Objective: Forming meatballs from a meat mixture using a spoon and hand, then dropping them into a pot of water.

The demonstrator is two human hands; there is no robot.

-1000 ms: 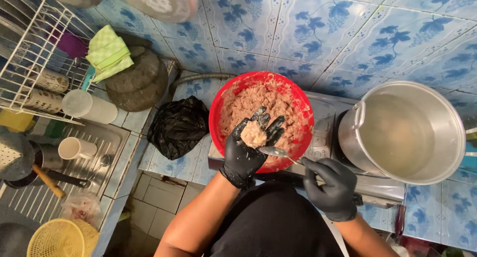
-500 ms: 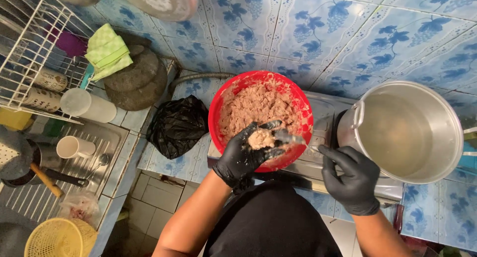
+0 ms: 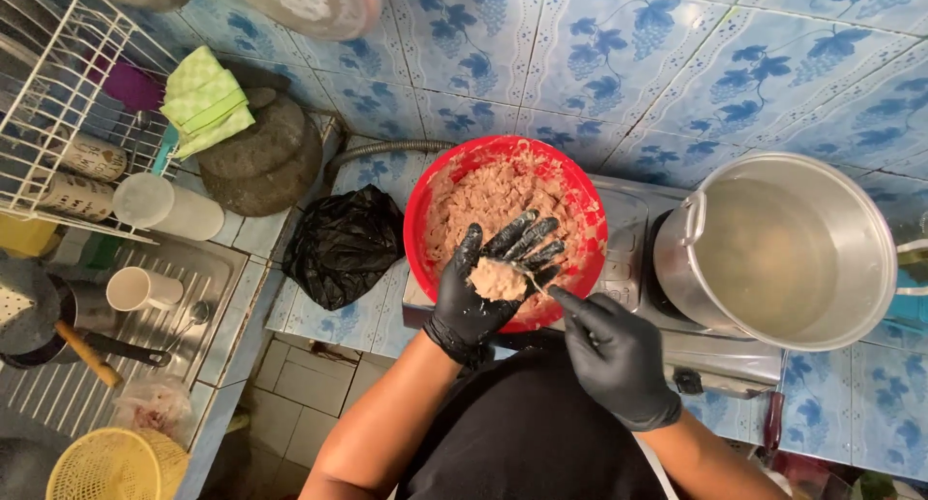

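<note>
Since half a second ago, the right hand point(image 3: 614, 360) has come in close and now pokes one finger at the lump of minced meat point(image 3: 497, 280). The lump sits on the open palm of the left hand point(image 3: 480, 289), whose fingers are spread wide. The right hand holds nothing that I can see; its other fingers are curled in.

Both hands hover over the near edge of the red bowl point(image 3: 425, 193), which is still almost full of pink meat mix, so most of it looks unshaped. Just right of the bowl stands a big metal pot point(image 3: 865, 234) of cloudy water. A black plastic bag point(image 3: 343, 244) lies left of the bowl on the tiled desk point(image 3: 314, 316).
</note>
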